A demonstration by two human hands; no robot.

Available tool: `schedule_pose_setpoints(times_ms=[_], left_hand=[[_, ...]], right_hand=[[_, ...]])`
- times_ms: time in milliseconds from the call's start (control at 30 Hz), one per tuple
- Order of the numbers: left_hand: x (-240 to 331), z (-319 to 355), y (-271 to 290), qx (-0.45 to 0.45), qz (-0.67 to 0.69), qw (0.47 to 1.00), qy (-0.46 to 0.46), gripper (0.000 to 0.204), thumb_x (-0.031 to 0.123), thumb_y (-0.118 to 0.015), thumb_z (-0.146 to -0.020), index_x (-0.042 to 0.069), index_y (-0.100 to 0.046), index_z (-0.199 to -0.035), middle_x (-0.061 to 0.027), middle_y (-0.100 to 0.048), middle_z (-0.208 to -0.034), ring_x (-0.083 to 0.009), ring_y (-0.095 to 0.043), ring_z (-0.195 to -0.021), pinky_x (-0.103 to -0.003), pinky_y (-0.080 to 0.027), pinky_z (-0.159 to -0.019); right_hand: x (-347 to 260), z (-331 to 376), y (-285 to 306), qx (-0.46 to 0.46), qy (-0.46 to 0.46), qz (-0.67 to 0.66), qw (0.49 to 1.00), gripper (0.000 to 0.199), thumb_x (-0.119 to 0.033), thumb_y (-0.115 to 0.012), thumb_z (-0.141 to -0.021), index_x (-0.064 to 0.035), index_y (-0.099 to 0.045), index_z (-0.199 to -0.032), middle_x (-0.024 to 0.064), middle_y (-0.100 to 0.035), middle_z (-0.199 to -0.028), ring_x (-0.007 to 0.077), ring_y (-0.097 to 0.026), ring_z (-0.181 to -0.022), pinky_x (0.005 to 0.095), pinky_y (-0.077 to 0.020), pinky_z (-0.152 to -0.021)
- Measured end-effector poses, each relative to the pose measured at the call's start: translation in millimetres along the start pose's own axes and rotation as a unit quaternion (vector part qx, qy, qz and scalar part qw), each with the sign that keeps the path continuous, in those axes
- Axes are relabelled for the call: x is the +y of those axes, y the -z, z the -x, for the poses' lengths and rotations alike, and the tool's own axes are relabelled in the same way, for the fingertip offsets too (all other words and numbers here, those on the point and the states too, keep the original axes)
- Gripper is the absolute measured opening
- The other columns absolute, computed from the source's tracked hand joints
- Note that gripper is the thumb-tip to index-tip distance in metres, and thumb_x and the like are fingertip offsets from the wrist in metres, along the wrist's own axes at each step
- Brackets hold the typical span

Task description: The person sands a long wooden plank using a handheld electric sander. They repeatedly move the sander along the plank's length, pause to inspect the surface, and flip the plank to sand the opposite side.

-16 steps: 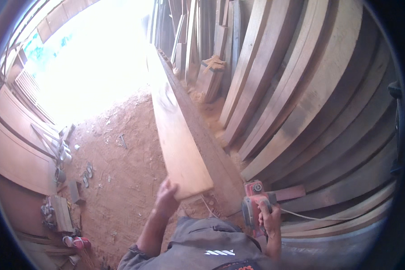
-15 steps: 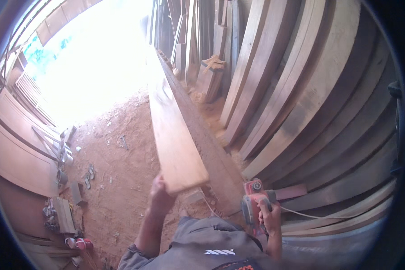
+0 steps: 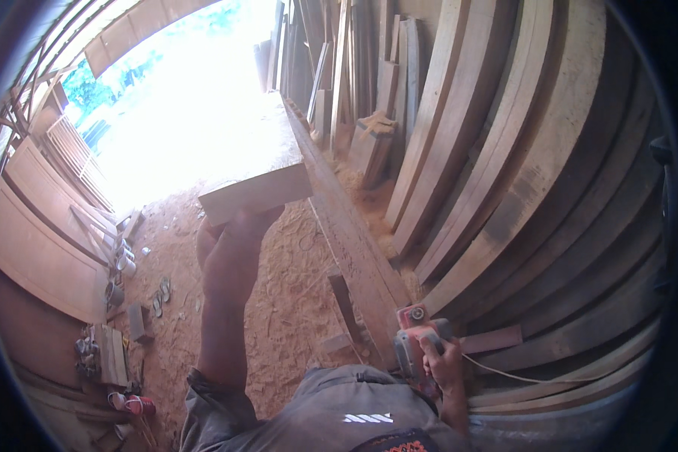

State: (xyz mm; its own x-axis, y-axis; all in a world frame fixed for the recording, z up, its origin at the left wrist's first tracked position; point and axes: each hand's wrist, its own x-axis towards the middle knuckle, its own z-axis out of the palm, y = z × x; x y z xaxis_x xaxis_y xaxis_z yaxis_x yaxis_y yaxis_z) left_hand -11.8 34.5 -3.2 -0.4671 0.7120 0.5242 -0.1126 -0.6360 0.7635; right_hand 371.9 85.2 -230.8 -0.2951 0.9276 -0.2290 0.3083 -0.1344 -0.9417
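Note:
My left hand (image 3: 237, 230) is raised ahead of me, gripping the near end of a wooden board (image 3: 260, 188) from below. I see the board's near edge as a pale strip, and its far part is lost in the glare. On the right, my right hand (image 3: 443, 363) is wrapped round the handle of a red and grey electric planer (image 3: 414, 340). The planer rests at the near end of a long, rough wooden beam (image 3: 354, 248), with a pale cord (image 3: 520, 378) trailing rightward from it. The left fingers are partly hidden by the board.
Tall planks (image 3: 497, 151) lean along the right side. A stubby timber bundle (image 3: 373, 151) with sawdust on top stands beyond the beam. Door panels (image 3: 45, 241), sandals (image 3: 161, 296) and a wood block (image 3: 138, 322) lie at left on the sawdust-covered ground (image 3: 181, 264).
My left hand has lifted the board's near end and moved it forward and left, off the beam. My right hand stays on the planer.

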Motion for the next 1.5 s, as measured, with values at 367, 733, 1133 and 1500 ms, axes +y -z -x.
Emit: schedule_pose_setpoints(times_ms=[367, 733, 1133, 1500], left_hand=[[5.9, -2.4, 5.8, -0.021, -0.022, 0.999, -0.017, 0.042, 0.026, -0.064, -0.109, -0.006, -0.062, -0.136, -0.0169, -0.071, -0.134, -0.0346, -0.068, -0.127, -0.058, -0.050, -0.117], [3.3, -7.5, -7.3, -0.011, -0.003, 1.000, -0.006, 0.039, 0.020, -0.063, -0.109, -0.007, -0.062, -0.136, -0.0207, -0.070, -0.133, -0.0359, -0.068, -0.128, -0.059, -0.049, -0.117], [4.9, -16.5, -37.3, -0.016, 0.041, 0.999, 0.028, 0.061, 0.028, -0.078, -0.100, -0.011, -0.053, -0.141, -0.0211, -0.066, -0.134, -0.0282, -0.067, -0.126, -0.042, -0.056, -0.112], [-1.1, -18.5, -41.0, -0.044, 0.046, 0.998, -0.006, 0.035, 0.018, -0.064, -0.109, -0.008, -0.065, -0.133, -0.0202, -0.070, -0.132, -0.0293, -0.068, -0.126, -0.048, -0.054, -0.114]], right_hand=[[-3.5, -13.9, -8.0, -0.001, -0.028, 0.126, 0.992, 0.055, -0.054, -0.076, -0.094, 0.0006, -0.082, -0.097, 0.0079, -0.068, -0.066, 0.0201, -0.069, -0.064, 0.0375, -0.0529, -0.060], [9.3, -33.5, -22.2, -0.062, -0.019, 0.086, 0.994, 0.040, -0.038, -0.075, -0.101, -0.0003, -0.073, -0.087, 0.0010, -0.060, -0.060, 0.0102, -0.056, -0.048, 0.0297, -0.0432, -0.045], [1.3, -27.8, -26.5, -0.087, -0.052, 0.028, 0.994, 0.050, -0.047, -0.075, -0.100, -0.0012, -0.072, -0.081, 0.0006, -0.062, -0.058, 0.0100, -0.059, -0.048, 0.0293, -0.0465, -0.044], [10.9, -28.8, -26.7, -0.081, -0.076, 0.013, 0.994, 0.047, -0.044, -0.077, -0.100, -0.0003, -0.073, -0.083, 0.0009, -0.062, -0.060, 0.0096, -0.059, -0.049, 0.0292, -0.0468, -0.044]])
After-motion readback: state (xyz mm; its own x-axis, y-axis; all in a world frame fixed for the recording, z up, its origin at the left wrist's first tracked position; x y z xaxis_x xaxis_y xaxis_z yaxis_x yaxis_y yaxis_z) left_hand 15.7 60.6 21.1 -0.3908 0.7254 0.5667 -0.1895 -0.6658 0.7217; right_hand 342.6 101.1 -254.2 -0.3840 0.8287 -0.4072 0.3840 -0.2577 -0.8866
